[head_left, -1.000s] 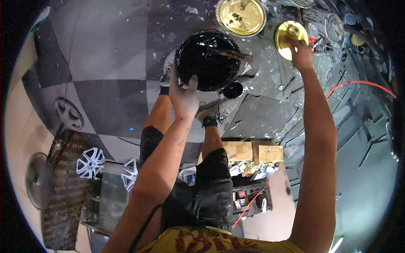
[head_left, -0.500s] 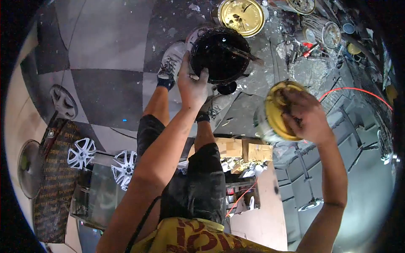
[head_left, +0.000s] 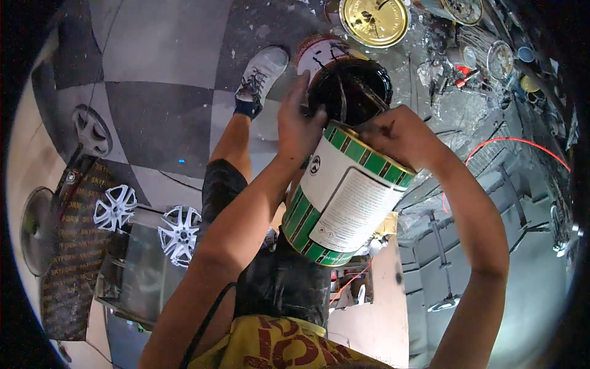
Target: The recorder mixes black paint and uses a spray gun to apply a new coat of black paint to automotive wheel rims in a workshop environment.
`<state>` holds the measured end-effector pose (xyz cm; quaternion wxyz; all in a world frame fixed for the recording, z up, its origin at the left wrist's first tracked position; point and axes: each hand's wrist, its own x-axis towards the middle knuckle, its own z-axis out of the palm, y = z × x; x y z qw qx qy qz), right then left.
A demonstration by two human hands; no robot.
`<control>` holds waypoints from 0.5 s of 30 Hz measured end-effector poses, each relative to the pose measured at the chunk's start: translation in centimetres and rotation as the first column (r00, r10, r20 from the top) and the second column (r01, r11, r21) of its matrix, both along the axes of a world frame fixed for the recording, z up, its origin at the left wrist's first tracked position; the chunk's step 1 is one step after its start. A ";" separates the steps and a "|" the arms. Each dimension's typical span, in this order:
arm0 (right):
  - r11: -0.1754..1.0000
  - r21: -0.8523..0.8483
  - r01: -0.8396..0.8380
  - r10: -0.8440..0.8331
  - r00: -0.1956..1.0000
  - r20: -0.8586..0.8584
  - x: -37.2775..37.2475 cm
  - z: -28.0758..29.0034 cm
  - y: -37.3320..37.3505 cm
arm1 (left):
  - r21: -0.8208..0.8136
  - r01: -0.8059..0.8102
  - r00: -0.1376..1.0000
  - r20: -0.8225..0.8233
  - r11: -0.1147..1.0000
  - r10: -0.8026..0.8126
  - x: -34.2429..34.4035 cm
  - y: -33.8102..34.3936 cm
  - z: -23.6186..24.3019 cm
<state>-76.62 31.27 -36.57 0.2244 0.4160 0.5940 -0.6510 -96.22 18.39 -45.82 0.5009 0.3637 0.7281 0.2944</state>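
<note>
My left hand (head_left: 299, 126) grips the near-left rim of an open paint can (head_left: 316, 52), its fingers and thumb around the edge. Dark, glossy paint (head_left: 332, 92) coats the inside of that can, and a stirring stick (head_left: 372, 97) leans in it at the right. My right hand (head_left: 396, 136) is closed on the rim of a green and white paint tin (head_left: 344, 197). This tin is tipped, its mouth toward the dark can and its printed side facing up. A thin dark strand shows in the can's mouth; I cannot tell whether it is flowing paint.
A gold-lidded can (head_left: 373, 21) stands beyond the dark can. Stained cans (head_left: 499, 60) and red-handled tools (head_left: 467, 79) litter the right side. A red hose (head_left: 522, 140) curves at the right. Silver wheels (head_left: 179, 235) lie at the left, near my shoe (head_left: 264, 71).
My right hand has brought the green and white tin leftward and tipped it over beside the dark can. The dark can has shifted right and tilted, with my left hand still on its rim.
</note>
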 end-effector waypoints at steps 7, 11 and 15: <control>0.981 -0.132 0.139 -0.140 0.990 0.002 -1.3 -0.3 1.3 | -0.067 -0.079 0.988 0.127 0.995 0.087 -0.3 -0.8 -2.0; 0.988 -0.118 0.100 -0.099 0.995 0.021 -0.7 -0.3 1.5 | -0.075 -0.071 0.991 0.112 0.995 0.080 0.0 -0.2 -1.1; 0.987 -0.151 0.045 -0.033 0.996 0.083 -0.8 0.0 1.5 | -0.088 -0.113 0.988 0.093 0.990 0.121 -0.4 0.6 -0.4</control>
